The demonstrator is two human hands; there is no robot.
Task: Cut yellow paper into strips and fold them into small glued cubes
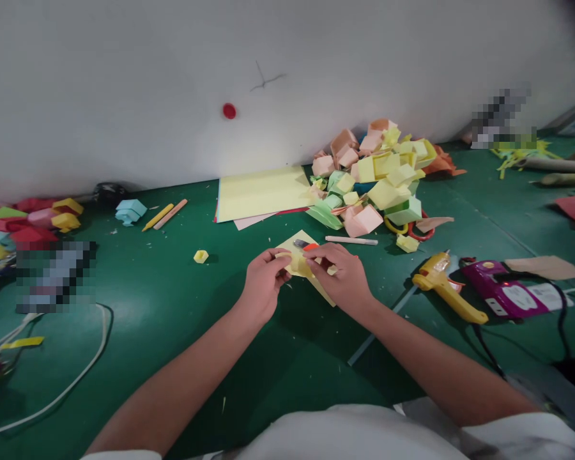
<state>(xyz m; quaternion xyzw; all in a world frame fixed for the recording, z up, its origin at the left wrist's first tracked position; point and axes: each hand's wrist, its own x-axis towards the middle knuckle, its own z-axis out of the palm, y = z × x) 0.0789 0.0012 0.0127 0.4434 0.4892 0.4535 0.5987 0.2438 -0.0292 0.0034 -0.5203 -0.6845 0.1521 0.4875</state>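
Observation:
My left hand (263,281) and my right hand (342,275) meet over a small folded yellow paper piece (298,260), both pinching it just above the green table (182,306). Under the hands lies a yellow paper sheet (303,243). An orange-tipped cutter (305,245) pokes out just beyond my right fingers. Fingers of both hands are curled together on the paper.
A heap of folded paper boxes (378,182) sits behind right, flat yellow sheets (263,191) behind centre. A yellow glue gun (445,291) and purple glue gun (503,295) lie at right. A small yellow box (200,256), sticks (165,216) and white cables (76,377) are at left.

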